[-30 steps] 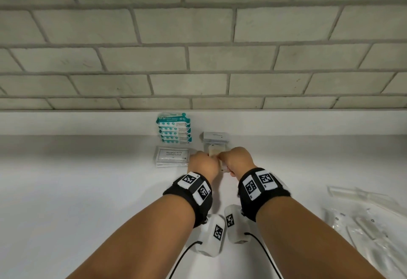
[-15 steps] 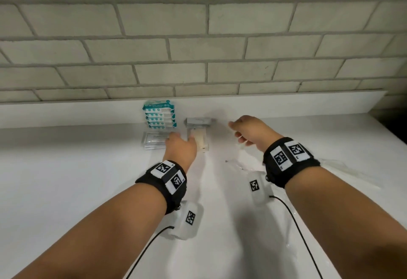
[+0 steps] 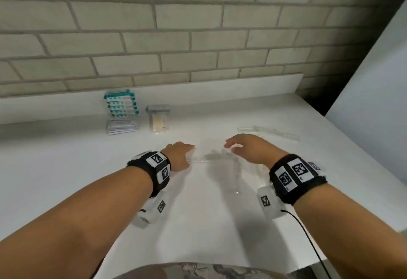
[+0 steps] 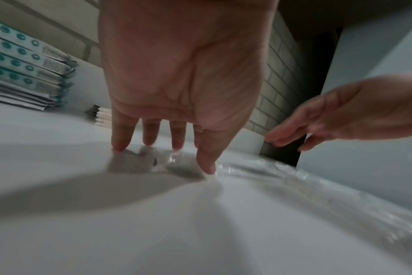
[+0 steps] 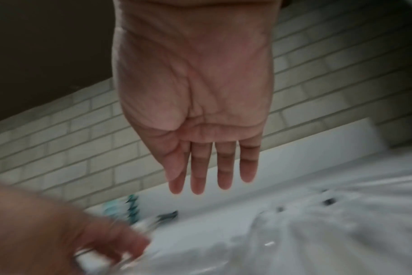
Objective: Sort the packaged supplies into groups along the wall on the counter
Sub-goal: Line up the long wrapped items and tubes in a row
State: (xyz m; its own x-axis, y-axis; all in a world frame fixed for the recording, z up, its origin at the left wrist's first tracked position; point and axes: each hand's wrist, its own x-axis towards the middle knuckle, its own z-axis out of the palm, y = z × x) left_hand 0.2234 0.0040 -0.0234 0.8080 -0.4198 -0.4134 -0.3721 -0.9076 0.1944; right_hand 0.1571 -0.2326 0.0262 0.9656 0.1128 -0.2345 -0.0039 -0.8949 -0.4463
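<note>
Three sorted groups stand by the wall: a stack of teal packets (image 3: 121, 106) (image 4: 24, 61), white sachets (image 3: 123, 125) in front of it, and a clear pack of beige sticks (image 3: 157, 119) (image 4: 104, 116). Loose clear plastic packages (image 3: 220, 162) (image 4: 247, 167) (image 5: 294, 232) lie mid-counter. My left hand (image 3: 191, 148) (image 4: 162, 156) has straight fingers, and its tips touch the left end of these clear packages. My right hand (image 3: 229, 145) (image 5: 212, 186) hovers flat just above their right part, holding nothing.
Another long clear package (image 3: 268, 132) lies further right on the white counter (image 3: 66, 179). A low white backsplash (image 3: 220, 87) runs under the brick wall. The counter ends at the right beside a white panel (image 3: 374, 102), with a dark gap at the corner.
Both hands left the stick pack by the wall and drew back to the right. The left hand came down on the clear packages and the right hand opened out above them.
</note>
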